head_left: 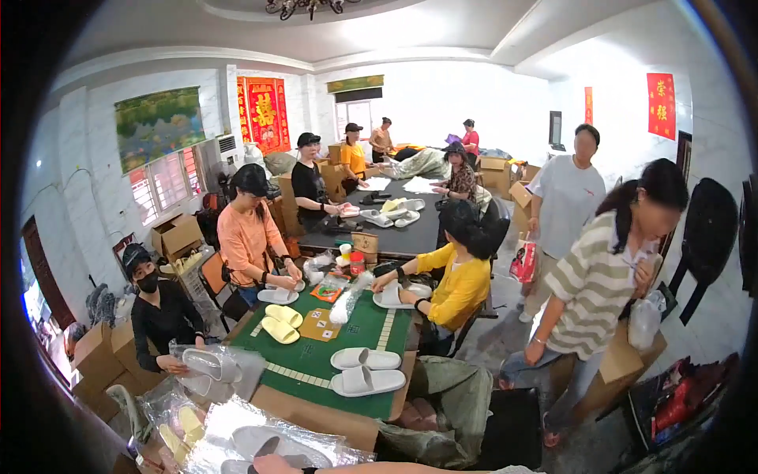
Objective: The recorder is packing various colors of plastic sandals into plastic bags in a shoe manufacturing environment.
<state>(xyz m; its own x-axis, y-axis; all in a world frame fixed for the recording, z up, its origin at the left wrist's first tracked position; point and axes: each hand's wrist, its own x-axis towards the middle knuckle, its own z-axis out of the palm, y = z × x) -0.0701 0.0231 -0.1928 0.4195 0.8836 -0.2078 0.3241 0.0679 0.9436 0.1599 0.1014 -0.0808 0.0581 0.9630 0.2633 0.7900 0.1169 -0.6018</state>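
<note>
At the bottom edge, my right hand (pixel 274 464) reaches in from the right, a dark band at its wrist. It lies at a pale grey slipper (pixel 296 450), apparently touching it; the frame cuts off most of the fingers, so their grip does not show. Part of a second grey slipper (pixel 235 466) shows beside it. Under and around them are shiny clear plastic bags (pixel 245 415). Left of these, pale yellow slippers (pixel 183 426) lie among more clear plastic. My left hand is out of view.
Ahead stands a green-topped table (pixel 316 359) with grey slippers (pixel 367 381) and yellow slippers (pixel 280 325). People work around it and at a dark table (pixel 339 237) behind. A striped-shirted person (pixel 592 284) stands right, near cartons (pixel 624 355). A grey-green sack (pixel 450 403) sits close by.
</note>
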